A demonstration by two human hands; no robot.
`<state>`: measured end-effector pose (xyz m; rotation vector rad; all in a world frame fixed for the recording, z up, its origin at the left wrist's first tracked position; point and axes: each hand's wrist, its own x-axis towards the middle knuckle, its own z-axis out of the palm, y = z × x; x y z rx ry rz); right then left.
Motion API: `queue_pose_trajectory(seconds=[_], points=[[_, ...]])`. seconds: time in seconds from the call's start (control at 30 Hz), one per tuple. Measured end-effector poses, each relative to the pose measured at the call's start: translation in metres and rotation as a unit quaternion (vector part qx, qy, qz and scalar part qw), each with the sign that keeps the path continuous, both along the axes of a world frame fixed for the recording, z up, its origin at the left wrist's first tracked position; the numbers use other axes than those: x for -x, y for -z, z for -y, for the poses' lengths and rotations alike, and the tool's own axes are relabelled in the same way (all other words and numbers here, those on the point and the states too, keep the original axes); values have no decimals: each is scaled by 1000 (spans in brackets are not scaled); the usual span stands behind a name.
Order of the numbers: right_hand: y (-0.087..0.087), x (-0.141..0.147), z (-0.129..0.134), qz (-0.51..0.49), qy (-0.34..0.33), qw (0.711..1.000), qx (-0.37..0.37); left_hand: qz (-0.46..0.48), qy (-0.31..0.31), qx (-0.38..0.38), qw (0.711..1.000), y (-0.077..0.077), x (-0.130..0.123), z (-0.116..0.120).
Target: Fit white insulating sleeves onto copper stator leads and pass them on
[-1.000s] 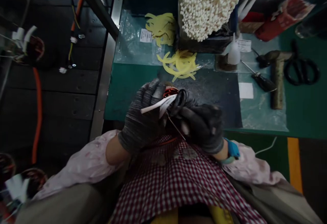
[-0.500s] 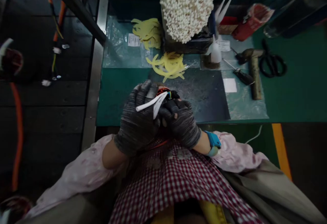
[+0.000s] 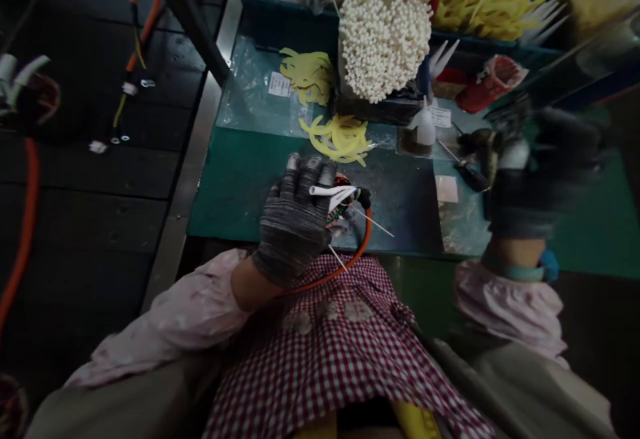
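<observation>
Head view: the left hand has its gloved fingers curled firmly around a wire harness with white strips and an orange cable, just above the dark mat. The right hand, blurred, hangs to the mat's right — open or closed, cannot tell.

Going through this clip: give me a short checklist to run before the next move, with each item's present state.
Left hand grips the wire bundle: ok.
White plastic strips held at the bundle: ok.
Orange cable runs unsnagged from the bundle over the checked apron: ok.
Right hand empty: cannot tell, it is blurred.
Screwdriver lying on the table, just beside the right hand: ok.
Wire ends within the bundle in order: cannot tell, too small to see.
</observation>
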<state>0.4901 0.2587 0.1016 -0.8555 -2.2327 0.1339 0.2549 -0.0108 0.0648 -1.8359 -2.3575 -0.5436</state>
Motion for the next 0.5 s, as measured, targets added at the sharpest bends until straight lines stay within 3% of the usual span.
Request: queue_pose_trajectory(seconds=[0.07, 0.17, 0.23, 0.37, 0.5], points=[[7, 14, 26, -9, -10, 1000, -9, -8, -9, -2, 1000, 3, -1, -5], [19, 37, 72, 71, -118, 986, 91, -17, -8, -9, 1000, 6, 2, -7], [27, 50, 91, 109, -149, 974, 133, -18, -3, -23, 1000, 8, 3, -6], [42, 57, 104, 134, -196, 945, 225, -25, 0, -68, 997, 12, 3, -3], [63, 45, 121, 70, -222, 909, 346, -23, 18, -88, 996, 16, 5, 2]])
